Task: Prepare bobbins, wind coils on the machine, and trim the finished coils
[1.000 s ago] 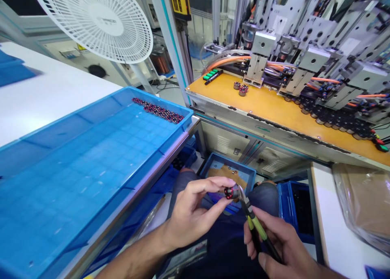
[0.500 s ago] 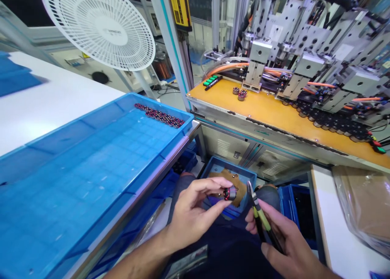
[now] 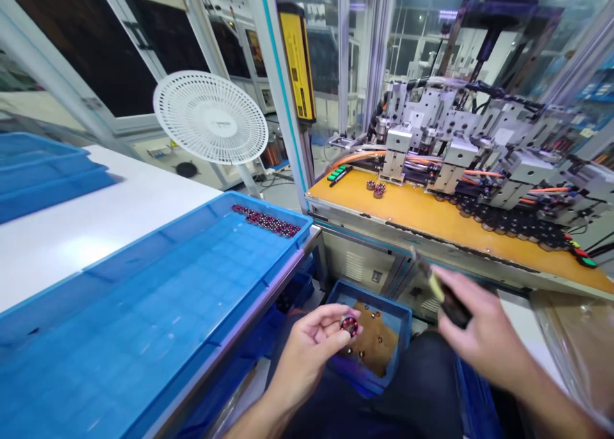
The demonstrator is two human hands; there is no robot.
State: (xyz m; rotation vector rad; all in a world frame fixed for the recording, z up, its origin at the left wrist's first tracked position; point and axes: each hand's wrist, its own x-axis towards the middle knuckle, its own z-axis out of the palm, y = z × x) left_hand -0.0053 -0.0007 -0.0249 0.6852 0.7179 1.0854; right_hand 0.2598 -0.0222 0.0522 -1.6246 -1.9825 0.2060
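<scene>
My left hand pinches a small round wound coil part with red windings between thumb and fingers, low in the view above a small blue bin. My right hand is raised to the right and blurred by motion, closed round the green-and-black handles of side cutters, whose tip points up and left. The two hands are apart. A row of similar coil parts lies along the far edge of the large blue tray at my left.
A winding machine stands on an orange deck ahead, with loose coils on it. A white fan stands behind the tray. Stacked blue trays sit on the white table. A plastic bag lies at the right.
The view has tilted up. My right hand has lifted the cutters up and to the right, away from the coil. My left hand keeps the coil, turned face-up.
</scene>
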